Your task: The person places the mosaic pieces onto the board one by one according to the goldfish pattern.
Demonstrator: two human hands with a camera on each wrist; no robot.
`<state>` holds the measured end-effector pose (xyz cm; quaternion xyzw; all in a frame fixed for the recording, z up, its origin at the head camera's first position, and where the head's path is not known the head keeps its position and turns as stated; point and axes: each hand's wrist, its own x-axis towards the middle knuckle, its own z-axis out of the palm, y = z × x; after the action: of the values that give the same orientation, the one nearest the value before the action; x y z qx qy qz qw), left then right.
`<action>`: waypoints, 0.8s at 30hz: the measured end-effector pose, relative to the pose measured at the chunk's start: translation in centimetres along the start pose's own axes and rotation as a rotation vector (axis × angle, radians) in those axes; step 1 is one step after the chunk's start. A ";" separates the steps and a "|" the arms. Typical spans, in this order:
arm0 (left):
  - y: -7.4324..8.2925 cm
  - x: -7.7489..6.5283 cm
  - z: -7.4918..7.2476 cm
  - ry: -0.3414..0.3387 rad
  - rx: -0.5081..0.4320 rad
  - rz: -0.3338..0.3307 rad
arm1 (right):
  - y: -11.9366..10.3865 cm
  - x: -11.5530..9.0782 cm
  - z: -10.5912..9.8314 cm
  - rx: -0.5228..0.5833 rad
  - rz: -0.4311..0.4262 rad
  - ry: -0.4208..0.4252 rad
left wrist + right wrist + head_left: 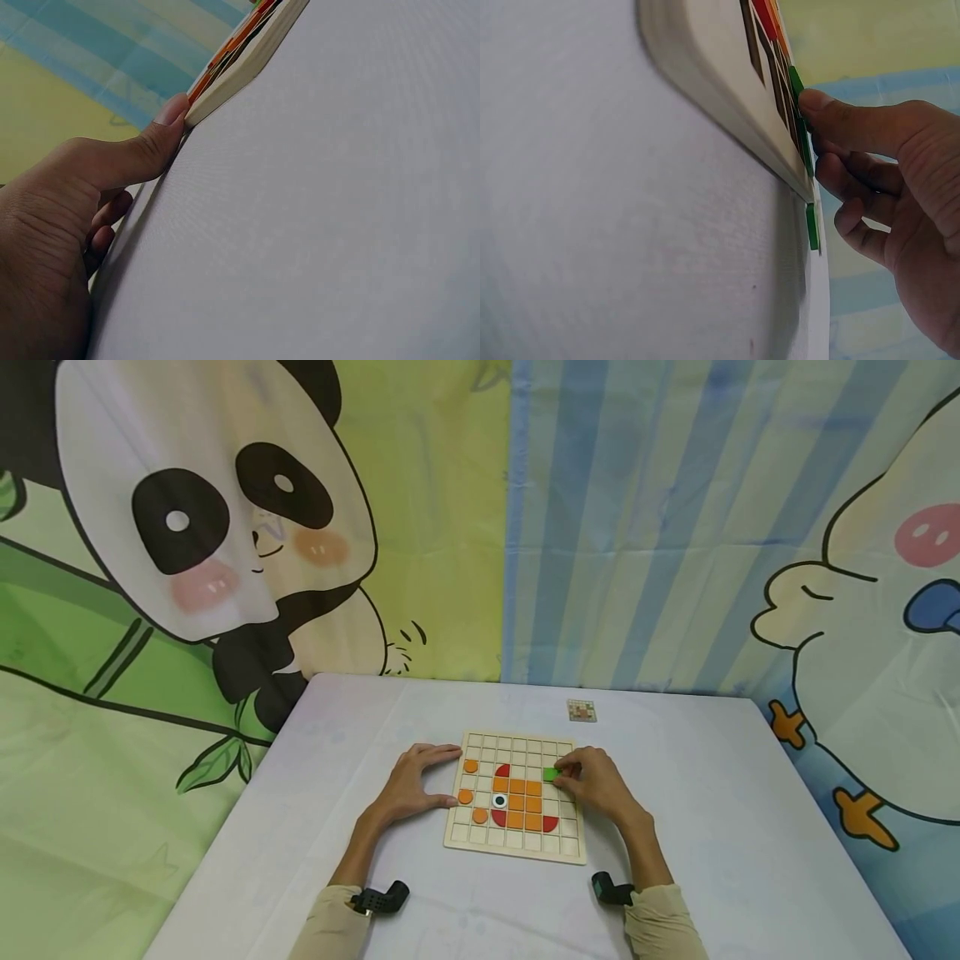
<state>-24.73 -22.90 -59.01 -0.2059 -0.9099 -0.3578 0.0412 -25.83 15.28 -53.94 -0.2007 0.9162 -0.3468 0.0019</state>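
Observation:
A wooden grid board (453, 835) lies on the table, with several orange squares (533, 804), orange discs (480, 816), red quarter-round pieces (550, 823) and a white disc with a dark eye (499, 801). My right hand (600, 781) pinches a green square tile (551, 774) between thumb and fingers over the board's right side. In the right wrist view, another green piece (812, 226) lies beyond the board's edge, beside the curled lower fingers. My left hand (408, 785) is spread at the board's left edge, its thumb (161, 135) touching the rim and its fingertips at the upper left.
A small patterned card (582, 710) lies behind the board, towards the table's far edge. White cloth covers the table (750, 827). Printed curtains with a panda (225, 527) and stripes hang behind it. Each wrist wears a black camera mount (382, 899).

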 end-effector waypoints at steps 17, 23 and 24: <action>-0.1 0.1 0.1 0.006 0.005 0.011 | -0.4 0.1 -0.2 -0.018 0.027 -0.009; -0.1 0.1 0.1 0.006 0.010 0.008 | -0.1 -0.1 -0.6 -0.044 0.025 0.042; -0.1 0.0 0.0 0.006 0.007 0.007 | -0.1 -0.1 -0.7 -0.044 0.024 0.052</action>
<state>-24.82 -22.94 -59.12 -0.2081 -0.9101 -0.3553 0.0460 -25.80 15.72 -53.41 -0.1804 0.9258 -0.3314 -0.0220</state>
